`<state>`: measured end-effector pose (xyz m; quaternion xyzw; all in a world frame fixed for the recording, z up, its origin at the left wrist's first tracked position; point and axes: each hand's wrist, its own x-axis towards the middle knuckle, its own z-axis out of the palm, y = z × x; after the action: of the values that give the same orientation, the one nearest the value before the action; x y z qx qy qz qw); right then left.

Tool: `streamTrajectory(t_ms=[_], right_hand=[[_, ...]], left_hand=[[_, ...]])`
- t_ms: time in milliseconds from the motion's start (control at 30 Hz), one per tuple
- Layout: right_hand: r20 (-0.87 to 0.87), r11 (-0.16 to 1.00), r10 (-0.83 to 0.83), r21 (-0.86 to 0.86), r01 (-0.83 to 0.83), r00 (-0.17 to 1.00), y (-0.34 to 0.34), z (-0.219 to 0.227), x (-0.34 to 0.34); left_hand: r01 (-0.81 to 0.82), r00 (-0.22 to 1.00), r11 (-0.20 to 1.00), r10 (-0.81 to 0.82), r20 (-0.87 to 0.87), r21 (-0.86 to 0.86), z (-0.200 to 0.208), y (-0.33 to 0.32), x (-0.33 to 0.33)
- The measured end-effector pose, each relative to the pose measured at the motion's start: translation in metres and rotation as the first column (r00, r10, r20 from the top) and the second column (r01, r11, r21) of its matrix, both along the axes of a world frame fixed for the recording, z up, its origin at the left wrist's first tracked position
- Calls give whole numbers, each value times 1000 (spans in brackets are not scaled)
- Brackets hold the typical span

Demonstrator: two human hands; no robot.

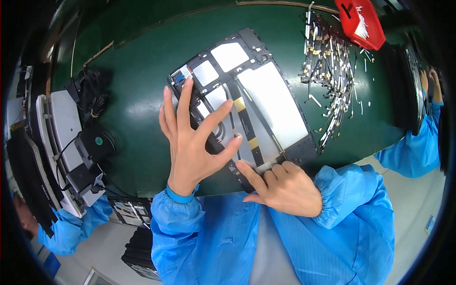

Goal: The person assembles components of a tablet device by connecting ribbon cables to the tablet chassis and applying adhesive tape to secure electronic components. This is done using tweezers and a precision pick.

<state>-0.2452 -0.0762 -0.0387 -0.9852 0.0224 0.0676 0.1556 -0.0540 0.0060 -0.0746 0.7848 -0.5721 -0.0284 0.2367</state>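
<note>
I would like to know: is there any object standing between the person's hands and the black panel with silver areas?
Nothing visible does. The left hand is spread over the black panel, and the right hand is at its near edge. The cable pile and red bin lie off to the right.

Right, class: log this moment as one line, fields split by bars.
left hand: spread over black-framed panel | right hand: at panel's near edge | farther right: cable pile, red bin
</note>
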Motion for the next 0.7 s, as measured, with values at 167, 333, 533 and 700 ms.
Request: streamTrajectory(t_ms=[167,333,533,700], right_hand=[[156,984,-131,138,110,979,-26,6,1],[240,778,-628,222,588,740,-77,-17,-16],[390,783,-580,511,356,716,-77,-27,-21],[53,262,-765,936,235,642,-128,3,1]], left_hand=[[-108,956,994,98,-276,-22,3,1,-9],[-506,294,826,-106,-950,-249,-9,18,-65],[-544,499,741,-90,-862,-393,-4,7,-91],[-604,391,634,-293,-873,-483,36,-47,-41]])
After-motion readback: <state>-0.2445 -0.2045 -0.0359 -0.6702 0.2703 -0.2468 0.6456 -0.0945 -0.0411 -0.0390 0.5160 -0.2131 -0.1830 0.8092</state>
